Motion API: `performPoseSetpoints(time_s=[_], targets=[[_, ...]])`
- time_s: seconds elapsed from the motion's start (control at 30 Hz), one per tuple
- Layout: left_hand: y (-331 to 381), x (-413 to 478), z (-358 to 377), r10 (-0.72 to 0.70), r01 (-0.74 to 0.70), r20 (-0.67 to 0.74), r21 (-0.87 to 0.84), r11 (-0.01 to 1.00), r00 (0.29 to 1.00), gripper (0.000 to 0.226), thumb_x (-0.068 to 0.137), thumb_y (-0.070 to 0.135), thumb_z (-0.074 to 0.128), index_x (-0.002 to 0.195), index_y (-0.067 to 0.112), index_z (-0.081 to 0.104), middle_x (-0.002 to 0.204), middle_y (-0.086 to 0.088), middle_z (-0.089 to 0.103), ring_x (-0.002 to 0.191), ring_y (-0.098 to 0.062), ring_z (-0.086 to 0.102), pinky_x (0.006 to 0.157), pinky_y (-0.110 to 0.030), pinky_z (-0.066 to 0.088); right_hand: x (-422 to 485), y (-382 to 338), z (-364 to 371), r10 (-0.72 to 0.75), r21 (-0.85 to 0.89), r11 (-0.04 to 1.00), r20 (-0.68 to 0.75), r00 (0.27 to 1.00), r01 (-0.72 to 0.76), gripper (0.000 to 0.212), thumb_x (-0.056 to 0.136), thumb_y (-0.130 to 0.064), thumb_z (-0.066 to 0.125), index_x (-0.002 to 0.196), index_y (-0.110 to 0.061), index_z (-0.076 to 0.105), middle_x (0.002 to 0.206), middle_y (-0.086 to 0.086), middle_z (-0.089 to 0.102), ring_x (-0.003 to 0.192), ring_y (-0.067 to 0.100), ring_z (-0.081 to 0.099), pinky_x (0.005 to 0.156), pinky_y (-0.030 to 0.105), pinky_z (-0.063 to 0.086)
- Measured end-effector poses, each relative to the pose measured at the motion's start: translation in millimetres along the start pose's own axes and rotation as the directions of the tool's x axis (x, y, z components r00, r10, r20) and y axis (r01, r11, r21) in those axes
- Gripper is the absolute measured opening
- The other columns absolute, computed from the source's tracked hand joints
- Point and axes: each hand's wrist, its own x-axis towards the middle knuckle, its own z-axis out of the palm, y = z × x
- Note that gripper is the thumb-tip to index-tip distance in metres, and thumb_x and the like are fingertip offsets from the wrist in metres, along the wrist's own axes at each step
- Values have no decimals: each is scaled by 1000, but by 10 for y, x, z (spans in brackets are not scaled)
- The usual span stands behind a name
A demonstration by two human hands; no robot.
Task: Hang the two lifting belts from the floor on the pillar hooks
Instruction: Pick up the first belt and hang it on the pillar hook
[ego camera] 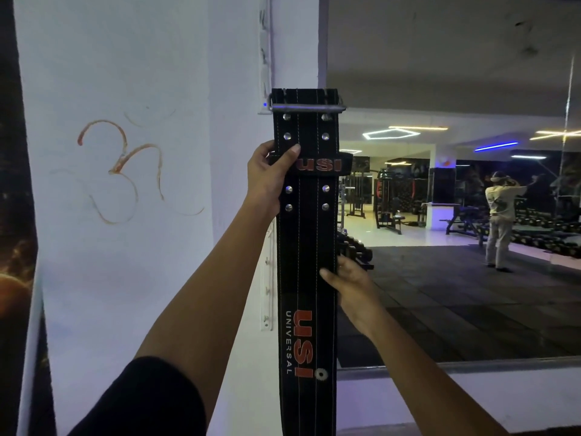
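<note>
- Head view: a black lifting belt hangs upright at the centre of the frame, against the corner of a white pillar, its metal buckle at the top, toward 12 o'clock.
- The left hand reaches up from 7 o'clock on an outstretched arm. It grips the belt's left edge just below the upper rivets, thumb across the front beside the loop marked "USI", fingers hidden behind.
- The right hand comes in from 5 o'clock, lower on the belt. Its thumb presses the front of the right edge and the fingers wrap behind, so it is clamped on the belt too.
- The hands are well apart, one above the other, both closed on the same belt.
- The left forearm is bare, with a dark sleeve at 7 o'clock.
- A white hook strip runs down the pillar just left of the belt, at about 8 o'clock from the right hand; whether the buckle sits on a hook cannot be told.
- At 3 o'clock a wall mirror reflects gym machines and a standing person.
- An orange symbol is drawn on the pillar at 9 o'clock.
</note>
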Motion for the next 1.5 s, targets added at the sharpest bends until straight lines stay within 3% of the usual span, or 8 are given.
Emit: performPoseSetpoints(time_s=[0.27, 0.4, 0.6, 0.77, 0.97, 1.17, 1.33, 1.5], targets=[[77, 56, -44, 45, -46, -28, -38, 998, 999, 30, 81, 11, 69, 108, 6, 57, 91, -6, 67, 81, -21, 68, 78, -37, 59, 144, -161, 111, -148, -52, 988, -22, 989, 147, 30, 83, -3, 64, 111, -14, 60, 108, 6, 69, 99, 13, 65, 91, 29, 52], [105, 57, -70, 44, -46, -37, -54, 997, 998, 27, 82, 10, 68, 106, 6, 57, 86, -3, 67, 77, -19, 68, 78, -37, 59, -3, 83, -47, -17, -214, 977, 26, 1000, 22, 57, 77, -11, 71, 129, -19, 50, 125, 5, 63, 117, 21, 58, 102, 43, 46], [5, 28, -100, 4, -6, -45, -50, 999, 999, 25, 82, 10, 68, 105, 8, 57, 88, -5, 67, 80, -21, 68, 77, -37, 59, 9, -34, -32, 23, -135, 991, 20, 1000, -20, 28, 84, -9, 64, 110, -18, 59, 105, -4, 65, 96, 7, 61, 85, 30, 50], [-130, -22, -107, -11, 11, -15, -20, 1000, 1000, 25, 82, 11, 68, 104, 8, 58, 92, -7, 68, 81, -21, 68, 73, -34, 58, 337, -448, 144, -91, -67, 994, -107, 990, 84, 12, 83, -17, 67, 94, -13, 61, 115, 16, 67, 102, 25, 65, 97, 44, 51], [-149, -78, -150, -17, 17, 3, 3, 1000, 1000, 24, 82, 10, 68, 104, 9, 58, 91, -6, 69, 79, -19, 69, 71, -31, 58, 336, -634, 283, -121, 18, 992, -117, 986, 123, 43, 82, -36, 67, 119, -18, 54, 119, 3, 64, 105, 15, 61, 101, 43, 46], [-171, -120, -161, -18, 17, 33, 31, 999, 999, 35, 81, 10, 68, 114, 3, 56, 98, -13, 69, 84, -24, 69, 75, -34, 59, 566, -1123, 425, -251, -31, 968, -135, 959, 249, 51, 78, -32, 72, 122, -19, 50, 112, -2, 65, 103, 17, 65, 82, 37, 56], [-104, -126, -226, -73, 71, 61, 35, 997, 995, 35, 83, 11, 67, 115, 3, 55, 94, -9, 68, 78, -19, 70, 64, -27, 57, 711, -1353, 455, -273, -97, 960, -131, 953, 262, 75, 63, -48, 77, 129, -22, 53, 128, 8, 62, 115, 25, 61, 99, 49, 49], [-65, -132, -280, -118, 108, 93, 100, 989, 989, 39, 88, 23, 61, 121, 5, 51, 102, -8, 66, 85, -20, 68, 66, -26, 57, 754, -1489, 585, -401, -194, 908, -143, 905, 372, 53, 84, -35, 65, 132, -21, 50, 113, 11, 67, 95, 20, 64, 92, 41, 53]])
